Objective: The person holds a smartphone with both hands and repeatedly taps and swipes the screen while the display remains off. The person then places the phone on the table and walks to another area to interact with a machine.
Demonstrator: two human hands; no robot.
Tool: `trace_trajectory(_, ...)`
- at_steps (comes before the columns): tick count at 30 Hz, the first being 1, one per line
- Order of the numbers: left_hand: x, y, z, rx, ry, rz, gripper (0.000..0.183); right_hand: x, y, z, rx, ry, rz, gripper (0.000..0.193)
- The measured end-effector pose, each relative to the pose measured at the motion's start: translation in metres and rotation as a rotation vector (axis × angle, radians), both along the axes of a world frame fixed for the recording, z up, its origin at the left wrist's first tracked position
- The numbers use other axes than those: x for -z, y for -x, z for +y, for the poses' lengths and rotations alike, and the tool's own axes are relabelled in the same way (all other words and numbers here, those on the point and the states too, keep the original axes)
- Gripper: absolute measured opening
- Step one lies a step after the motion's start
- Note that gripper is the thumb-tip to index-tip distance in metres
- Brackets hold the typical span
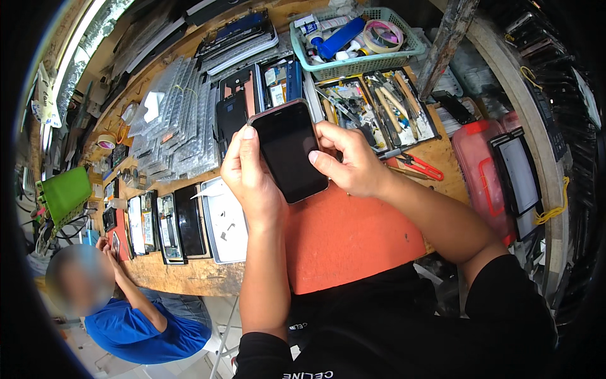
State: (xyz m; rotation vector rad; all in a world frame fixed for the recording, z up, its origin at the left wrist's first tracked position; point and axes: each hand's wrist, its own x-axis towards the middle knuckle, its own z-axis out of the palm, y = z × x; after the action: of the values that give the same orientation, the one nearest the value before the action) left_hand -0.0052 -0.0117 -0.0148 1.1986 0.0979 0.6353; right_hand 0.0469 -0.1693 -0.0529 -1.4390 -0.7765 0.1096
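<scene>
A smartphone (290,155) with a dark screen is held up between both my hands, over the red work mat (353,246). My left hand (249,170) wraps its left side, the thumb lying along the upper left edge. On the right side, my right hand (350,158) grips the phone, its thumb tip at the edge of the screen. The fingers behind the phone are partly hidden. Just left of my left wrist lies a white tray (235,243) with a few small dark parts in it.
Opened phones (169,227) line the bench's left side. Beyond lie stacked clear plastic trays (180,120), a tool tray (385,104) and a green basket (360,66). Red-handled pliers (421,166) and a red case (481,177) are at right. A person in blue (142,331) sits at lower left.
</scene>
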Motion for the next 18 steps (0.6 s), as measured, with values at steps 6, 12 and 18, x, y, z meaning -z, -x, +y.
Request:
trace_trajectory(6,-0.004,0.002,0.0,0.01,0.043,-0.001,0.023,-0.003,-0.002,0.0,0.01,0.038,-0.046,0.013)
trace_trajectory(12,0.001,0.0,0.003,0.003,-0.01,-0.009,0.023,-0.008,0.0,-0.002,0.002,0.074,-0.017,0.014)
trace_trajectory(18,-0.001,0.001,0.0,0.003,0.005,-0.022,0.024,-0.017,0.005,-0.003,0.016,0.074,-0.011,0.015)
